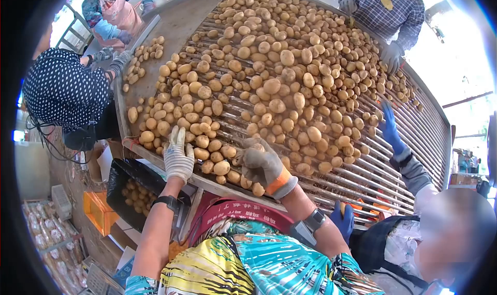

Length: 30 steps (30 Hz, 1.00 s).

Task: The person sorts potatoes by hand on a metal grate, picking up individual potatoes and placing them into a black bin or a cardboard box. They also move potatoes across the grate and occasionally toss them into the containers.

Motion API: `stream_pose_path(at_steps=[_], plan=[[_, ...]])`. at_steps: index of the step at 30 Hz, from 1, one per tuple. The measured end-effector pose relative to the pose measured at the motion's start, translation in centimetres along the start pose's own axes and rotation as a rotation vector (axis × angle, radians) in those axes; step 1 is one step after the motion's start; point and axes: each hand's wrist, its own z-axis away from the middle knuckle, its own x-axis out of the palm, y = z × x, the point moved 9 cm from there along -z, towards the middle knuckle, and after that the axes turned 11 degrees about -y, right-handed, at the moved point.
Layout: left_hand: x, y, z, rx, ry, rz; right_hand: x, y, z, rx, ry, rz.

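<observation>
Potatoes [277, 106] lie in a wide heap over the sorting table of metal bars [331, 183]. My left hand [178, 158], in a whitish knit glove, rests with fingers stretched out on potatoes [189, 118] at the near left edge. My right hand [264, 166] wears a grey-coated glove with an orange cuff. Its fingers are curled down among the potatoes by the near edge, and what they hold is hidden. Between my hands, several potatoes [221, 167] sit along the table's rim.
An orange crate [98, 213] and a black-lined container [118, 186] with potatoes stand below left. A co-worker in dotted clothing [67, 90] is at the left, one in plaid [385, 10] across. Close on my right, another co-worker's blue glove [392, 129] reaches over the bars.
</observation>
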Motion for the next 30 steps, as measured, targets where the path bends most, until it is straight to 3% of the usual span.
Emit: stream_pose_path(at_steps=[5, 8, 10, 11, 13, 15, 17, 21, 23, 24, 26, 30], plan=[[0.3, -0.1, 0.0, -0.002, -0.010, -0.022, -1.4, 0.5, 0.2, -0.048, 0.131, -0.109], [0.0, 0.2, 0.0, 0.012, 0.002, -0.049, -1.2, -0.1, 1.0, 0.053, 0.270, -0.068], [0.1, 0.1, 0.1, 0.009, -0.003, -0.041, -0.6, 0.9, 0.9, 0.081, 0.280, -0.283], [0.2, 0.1, 0.0, 0.008, -0.006, -0.039, -0.5, 0.7, 1.1, 0.084, 0.281, -0.284], [0.1, 0.1, 0.0, 0.005, -0.008, -0.037, 1.6, -0.5, 0.7, 0.027, 0.036, -0.385], [0.1, 0.1, -0.1, -0.012, -0.023, -0.033, 1.5, -0.2, 0.9, 0.015, 0.040, -0.348], [-0.1, 0.1, -0.1, -0.021, -0.028, -0.030, 0.3, -1.2, 1.1, -0.074, 0.072, -0.035], [-0.2, 0.1, 0.0, 0.002, -0.013, 0.016, -0.1, -1.7, 0.7, -0.093, 0.107, 0.081], [-0.2, 0.1, 0.0, -0.004, -0.011, -0.003, -1.2, -2.1, -0.2, -0.225, 0.163, 0.101], [0.0, 0.1, 0.0, 0.004, 0.000, -0.014, -1.3, -2.2, 0.0, -0.223, 0.163, 0.102], [0.0, 0.1, 0.0, 0.010, 0.008, -0.026, -2.1, -0.1, 0.7, -0.021, 0.258, -0.224], [0.1, 0.2, 0.0, 0.003, -0.006, -0.014, -2.5, 0.5, 0.5, 0.034, 0.281, -0.237]])
